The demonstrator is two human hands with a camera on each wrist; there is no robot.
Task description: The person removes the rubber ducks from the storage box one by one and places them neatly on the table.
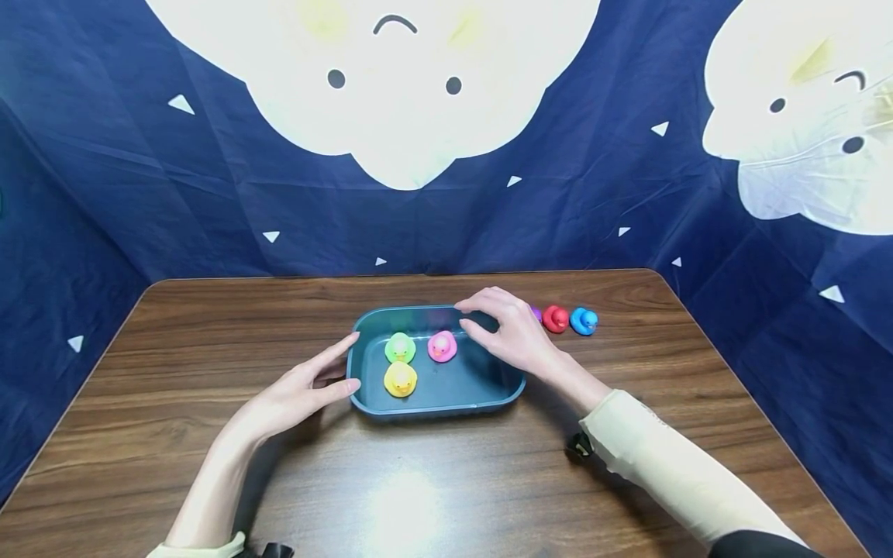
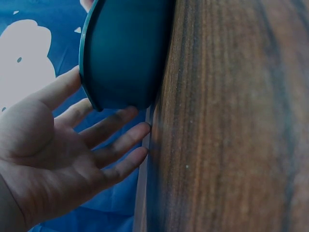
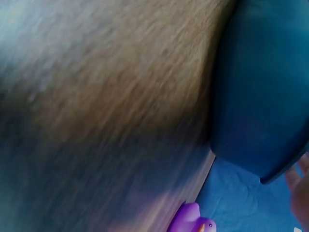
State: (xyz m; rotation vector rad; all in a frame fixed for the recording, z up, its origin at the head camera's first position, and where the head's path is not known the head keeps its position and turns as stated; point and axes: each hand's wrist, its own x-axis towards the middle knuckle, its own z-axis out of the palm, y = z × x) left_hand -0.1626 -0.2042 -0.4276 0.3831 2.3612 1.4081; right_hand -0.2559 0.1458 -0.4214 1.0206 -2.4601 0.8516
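A teal plastic basin [image 1: 481,380] stands on the wooden table, holding a green rubber duck [image 1: 400,348], a yellow rubber duck [image 1: 401,380] and a pink rubber duck [image 1: 443,346]. My left hand [image 1: 296,395] is at the basin's left end, fingers spread, thumb and forefinger tips at the rim. In the left wrist view, its other fingers extend along the outer wall. Over the basin's back right part hovers my right hand [image 1: 512,329], thumb and fingers apart with nothing visible between them. It hides that corner and part of a purple rubber duck [image 3: 187,218].
To the right of the basin, near the table's back edge, sit a red rubber duck [image 1: 556,318] and a blue rubber duck [image 1: 584,321], in a row with the purple one. A dark blue cloth [image 1: 418,225] with cloud faces hangs behind the wooden table [image 1: 209,349].
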